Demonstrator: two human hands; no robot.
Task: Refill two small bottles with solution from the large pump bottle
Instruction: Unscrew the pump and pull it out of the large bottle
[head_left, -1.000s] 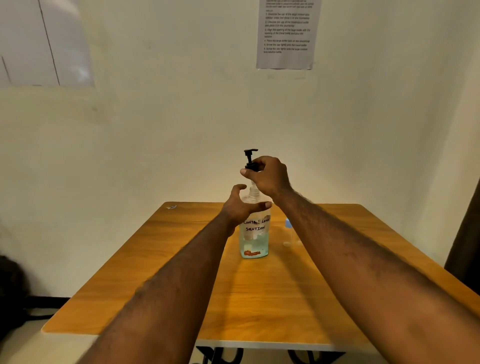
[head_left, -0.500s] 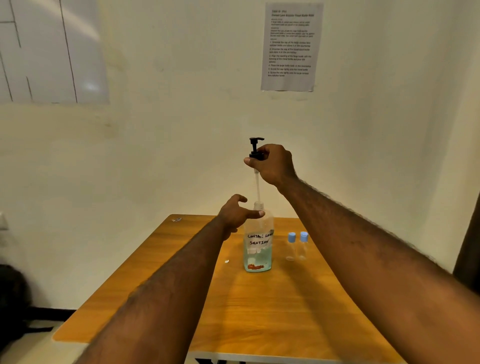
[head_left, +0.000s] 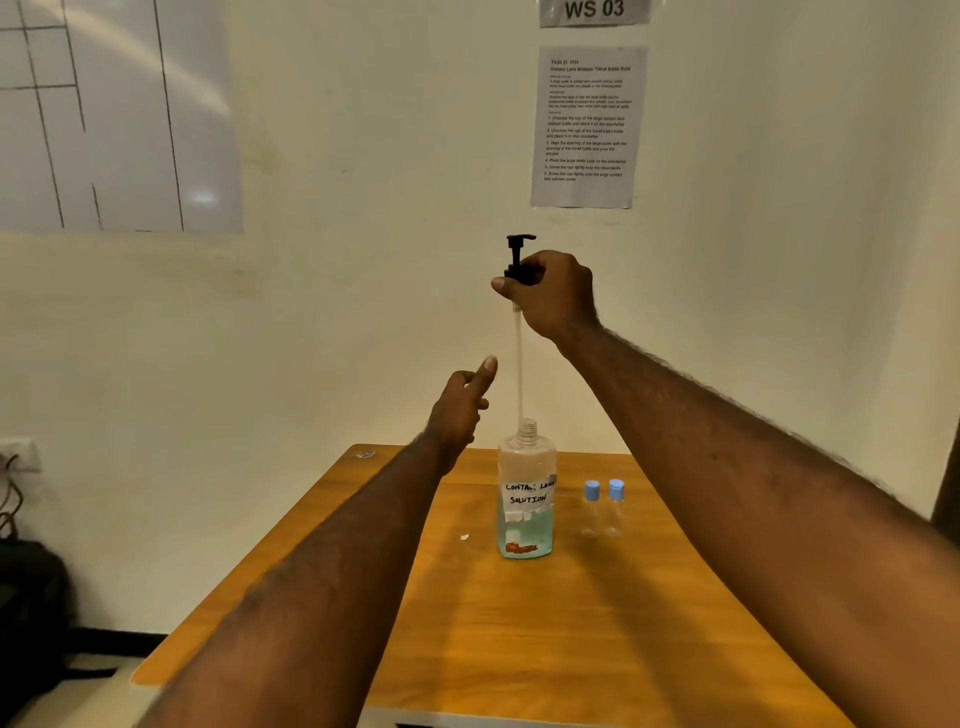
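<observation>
— Orange-brown wood, that worktop (head_left: 519, 649). What stands on it?

— The large pump bottle (head_left: 525, 499), upright, toward the far edge. It is clear, with a hand-lettered label and blue-green liquid low in the bottom. Its neck is open.

— And the pump?

— The black pump head (head_left: 519, 257) is high above the bottle, in front of the wall. The right hand (head_left: 556, 296) grips it at the collar, fingers (head_left: 545, 265) and thumb curled round it. The clear dip tube (head_left: 518, 364) hangs straight down from it, its lower end reaching the bottle's neck.

— The left hand (head_left: 460, 410)?

— In the air, left of the tube and above the bottle's shoulder, touching neither. It holds nothing; the fingers are loosely curled, one digit pointing up.

— The small ones?

— The first small bottle (head_left: 591, 509) and the second small bottle (head_left: 615, 506) stand side by side just right of the large one, clear, blue caps on. Whether they touch each other I cannot tell.

— Anything else?

— A white scrap (head_left: 464, 537) lies on the worktop left of the large bottle. A printed sheet (head_left: 587, 127) hangs on the wall, with a "WS 03" sign (head_left: 594, 10) above it.
</observation>
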